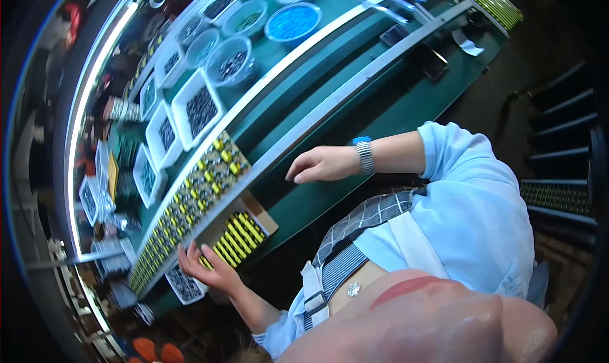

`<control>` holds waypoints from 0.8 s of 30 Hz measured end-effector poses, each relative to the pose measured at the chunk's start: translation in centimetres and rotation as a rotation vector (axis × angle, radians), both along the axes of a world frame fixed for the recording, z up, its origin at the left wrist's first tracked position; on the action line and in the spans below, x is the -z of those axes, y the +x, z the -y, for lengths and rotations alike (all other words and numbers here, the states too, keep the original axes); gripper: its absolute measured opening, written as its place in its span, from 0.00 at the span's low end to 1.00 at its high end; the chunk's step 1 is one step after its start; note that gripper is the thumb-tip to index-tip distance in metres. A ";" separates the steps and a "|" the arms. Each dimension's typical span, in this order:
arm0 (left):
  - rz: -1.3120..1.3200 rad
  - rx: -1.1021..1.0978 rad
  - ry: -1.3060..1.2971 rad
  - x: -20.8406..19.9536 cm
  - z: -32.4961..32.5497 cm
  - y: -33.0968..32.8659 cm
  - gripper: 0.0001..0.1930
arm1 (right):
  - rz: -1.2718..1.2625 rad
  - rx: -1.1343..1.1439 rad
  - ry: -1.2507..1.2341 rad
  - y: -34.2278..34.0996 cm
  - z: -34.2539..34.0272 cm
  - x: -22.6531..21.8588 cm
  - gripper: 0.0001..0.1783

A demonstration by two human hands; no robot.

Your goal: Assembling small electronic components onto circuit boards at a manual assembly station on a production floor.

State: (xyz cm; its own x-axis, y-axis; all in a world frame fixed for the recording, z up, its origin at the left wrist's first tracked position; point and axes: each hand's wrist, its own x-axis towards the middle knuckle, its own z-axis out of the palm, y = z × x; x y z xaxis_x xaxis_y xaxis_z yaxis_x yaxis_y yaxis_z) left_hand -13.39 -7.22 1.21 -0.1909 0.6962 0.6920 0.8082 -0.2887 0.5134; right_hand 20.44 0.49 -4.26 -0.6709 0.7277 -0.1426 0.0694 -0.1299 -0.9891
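My left hand (212,273) is beside a cardboard box (260,212), palm turned up, with fingers and thumb apart. Rows of yellow-and-black components (235,241) fill much of that box, and the thumb is close to them. No held part shows in this hand. My right hand (327,164) hovers over the green bench top, its fingers loosely bent and nothing visible in them; a metal-banded watch circles the wrist. Between metal rails lies a long strip of circuit boards (190,198) carrying yellow and dark parts.
Beyond the rails stand white trays (219,103) of small dark parts and several round tubs, including one with blue pieces (293,23). Another tray of parts (185,285) sits by my left hand. Yellow-green boards (491,5) are at the far right; a dark rack (564,160) stands on the right.
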 end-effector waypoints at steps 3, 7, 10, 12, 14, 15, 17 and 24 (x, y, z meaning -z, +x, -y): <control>-0.169 0.437 -0.062 -5.1 -7.4 7.8 0.24 | 0.023 0.169 -0.055 6.6 1.1 -0.3 0.19; -0.414 1.019 0.007 -11.3 -16.6 24.8 0.24 | 0.031 0.399 0.097 14.6 4.2 -0.6 0.16; -0.443 1.233 -0.053 -11.7 -24.1 39.3 0.28 | 0.020 0.589 0.188 19.2 5.9 0.6 0.12; -0.428 1.269 -0.014 -9.1 -30.6 48.4 0.37 | 0.036 0.618 0.267 20.9 6.5 0.7 0.12; -0.481 1.225 -0.012 -6.7 -36.2 56.7 0.47 | 0.086 0.675 0.413 22.9 7.4 0.6 0.11; -0.525 1.140 -0.086 -4.6 -39.8 61.1 0.52 | 0.090 0.666 0.424 23.6 7.6 0.7 0.11; -0.565 1.064 -0.162 -1.4 -44.9 67.7 0.57 | 0.064 0.668 0.464 25.2 7.7 1.6 0.10; -0.844 0.715 -0.472 0.5 -48.2 76.2 0.70 | -0.164 0.641 0.388 27.9 7.0 3.3 0.12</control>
